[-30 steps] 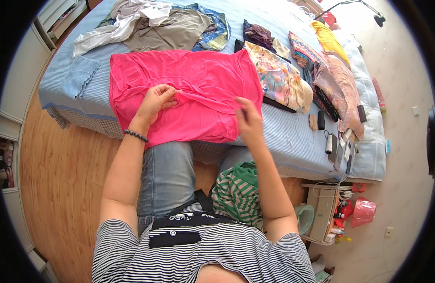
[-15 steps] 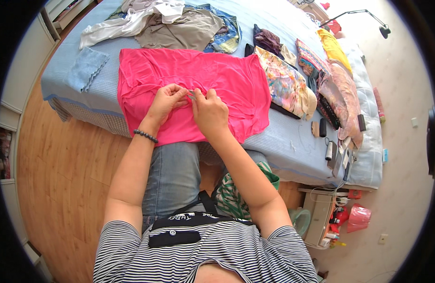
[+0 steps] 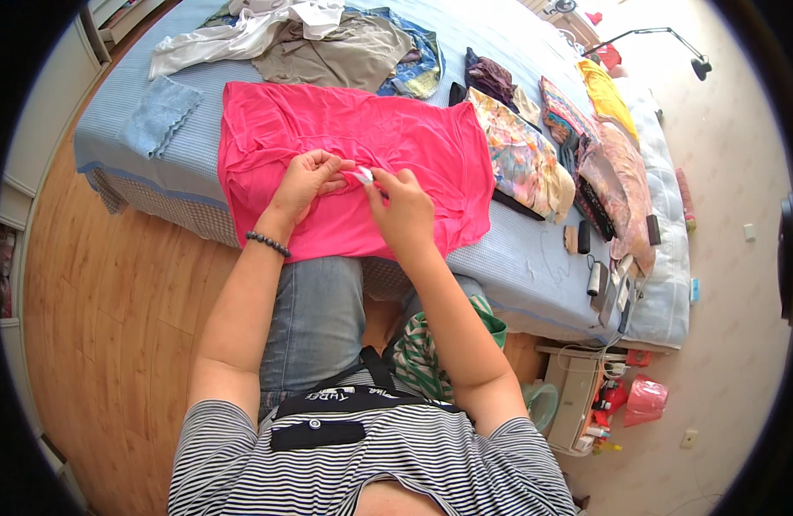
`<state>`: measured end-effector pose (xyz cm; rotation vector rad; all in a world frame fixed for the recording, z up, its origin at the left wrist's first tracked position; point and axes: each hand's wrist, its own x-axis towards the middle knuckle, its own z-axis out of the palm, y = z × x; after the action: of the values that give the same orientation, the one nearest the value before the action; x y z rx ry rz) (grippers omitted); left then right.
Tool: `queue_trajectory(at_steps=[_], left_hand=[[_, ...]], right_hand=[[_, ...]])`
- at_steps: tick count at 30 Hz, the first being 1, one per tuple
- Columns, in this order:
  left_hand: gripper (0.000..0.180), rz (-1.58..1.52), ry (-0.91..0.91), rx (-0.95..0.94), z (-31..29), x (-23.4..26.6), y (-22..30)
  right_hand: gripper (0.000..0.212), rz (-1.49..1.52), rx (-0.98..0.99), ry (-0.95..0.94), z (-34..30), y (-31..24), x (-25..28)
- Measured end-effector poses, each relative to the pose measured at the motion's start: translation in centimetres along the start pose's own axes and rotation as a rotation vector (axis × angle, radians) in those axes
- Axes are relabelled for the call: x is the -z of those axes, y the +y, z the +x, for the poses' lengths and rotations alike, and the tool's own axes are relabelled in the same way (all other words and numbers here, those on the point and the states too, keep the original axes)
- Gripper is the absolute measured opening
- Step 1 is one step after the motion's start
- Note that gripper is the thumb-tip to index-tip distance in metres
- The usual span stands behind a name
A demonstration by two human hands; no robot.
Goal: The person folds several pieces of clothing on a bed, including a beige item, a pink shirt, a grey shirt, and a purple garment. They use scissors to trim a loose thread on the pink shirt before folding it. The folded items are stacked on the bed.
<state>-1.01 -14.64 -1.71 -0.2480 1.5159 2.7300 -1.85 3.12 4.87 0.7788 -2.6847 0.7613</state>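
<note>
Plainly, the pink garment [image 3: 414,138] lies spread on the bed [image 3: 510,249], in the upper middle of the frame. At its creased centre, the left hand [image 3: 315,182] has its fingers pressed together, pinching the garment. The right hand [image 3: 403,206] has thumb and forefinger at a small white piece [image 3: 365,175]; whether they grip it, I cannot tell. A floral garment [image 3: 513,142] lies toward the upper right, a blue cloth [image 3: 164,112] at upper left.
</note>
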Motion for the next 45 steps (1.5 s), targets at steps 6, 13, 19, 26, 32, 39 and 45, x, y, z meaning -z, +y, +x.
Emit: queue_trajectory(at_steps=[6, 13, 19, 26, 32, 39, 45], left_hand=[[0.016, -0.018, -0.030, -0.007, -0.3, -0.2, 0.3], [0.014, -0.050, -0.056, -0.031, 0.1, 0.2, -0.2], [0.015, -0.059, -0.020, -0.011, -0.2, 0.2, 0.0], [0.012, 0.096, -0.071, -0.213, -3.4, -3.7, -0.2], [0.006, 0.033, -0.114, -0.224, -7.0, -6.6, -2.8], [0.005, 0.320, -0.118, -0.320, -7.0, -8.3, -3.8], [0.018, 0.986, 0.102, -0.659, 0.1, -7.3, -0.1]], right_hand=[[0.022, -0.178, 0.098, -0.036, 0.1, -0.9, -1.5], [0.018, -0.368, 0.167, -0.086, 1.0, -1.7, -2.8], [0.018, -0.217, 0.123, -0.077, 0.3, -1.1, -2.1], [0.020, 1.213, -0.606, -0.281, -2.4, 0.4, 1.1], [0.013, 1.697, -0.779, -0.426, -5.4, 2.2, 1.8], [0.007, 1.467, -0.769, -0.235, -7.5, 4.0, 4.7], [0.006, 1.202, -0.646, 0.247, -8.3, 13.0, 11.5]])
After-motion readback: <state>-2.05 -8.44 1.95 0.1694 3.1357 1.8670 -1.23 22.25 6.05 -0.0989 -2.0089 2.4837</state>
